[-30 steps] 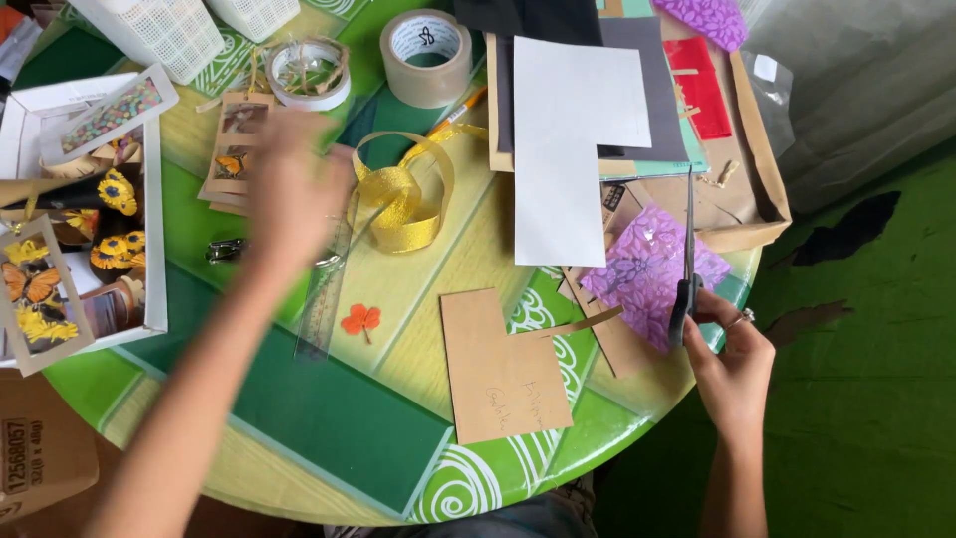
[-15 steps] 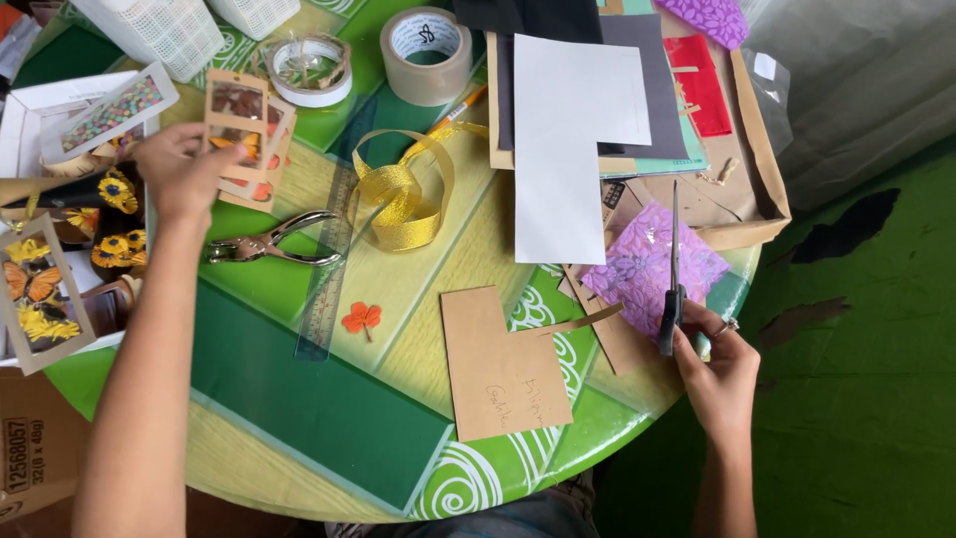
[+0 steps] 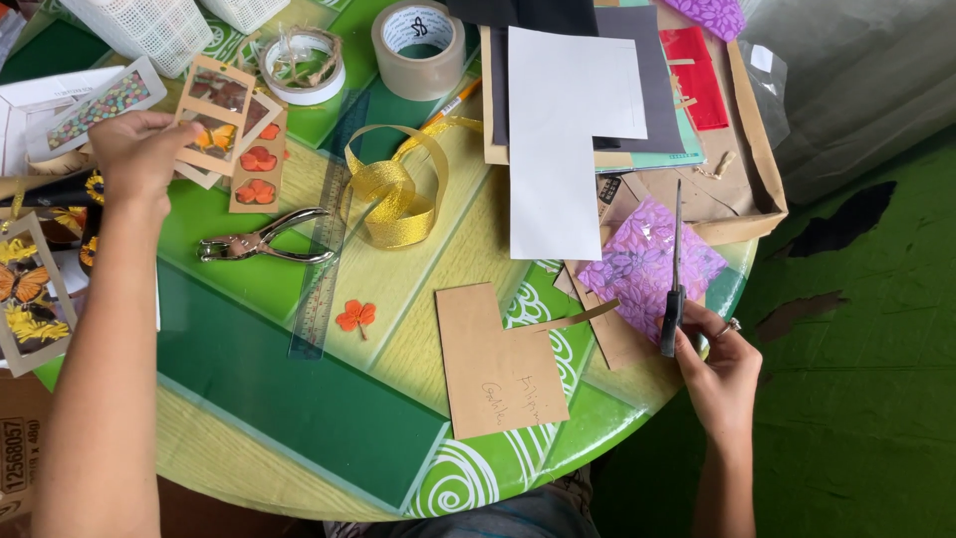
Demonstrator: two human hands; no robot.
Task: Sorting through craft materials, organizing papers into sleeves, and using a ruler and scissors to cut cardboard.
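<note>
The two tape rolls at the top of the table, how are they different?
The brown tape roll is tall and thick, with a wide tan band; the white roll is lower and thinner-walled. The brown tape roll has a white disc with a mark inside its core; the white roll holds a tangle of string. The white roll sits nearer the left hand. Both are round and lie flat on the table.
</note>
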